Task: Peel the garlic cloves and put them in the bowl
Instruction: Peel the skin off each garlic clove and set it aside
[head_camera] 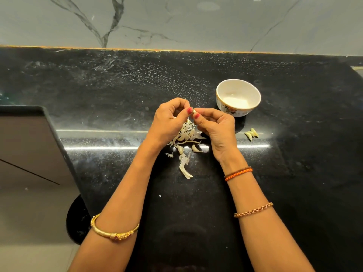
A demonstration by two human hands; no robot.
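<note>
Both hands meet just in front of and to the left of the bowl (238,97), above the black counter (117,91). Between them is one small garlic clove (194,110), pale and smooth at the part that shows. The left hand (169,122) pinches it with the thumb and the curled fingers; the right hand (216,126) pinches the other end in the same way, its fingers bent inward. The nails on both thumbs are painted red.

The bowl is round and white, of glazed ceramic, with a thin gold line at the rim and small flowers painted on the outer wall. It stands upright on the counter. Inside I see only the white bottom with a soft shine; I cannot tell if any clove lies in it.

Below the hands, to the left and in front of the bowl, lies a loose pile of peels (186,138), thin, dry and papery, curled in strips, and some pieces trail toward the person. A few pieces in this pile look thicker, like cloves, but I cannot tell for sure. To the right and in front of the bowl, apart from it, lie some peeled cloves (251,133), yellowish, smooth and curved, close together.

The counter is polished dark stone with fine white speckles and bright reflected lines. Behind the bowl rises a grey marble wall (176,22) with dark veins. The left forearm wears a gold bangle (114,231); the right one wears an orange thread (238,173) and a chain bracelet (253,210).
</note>
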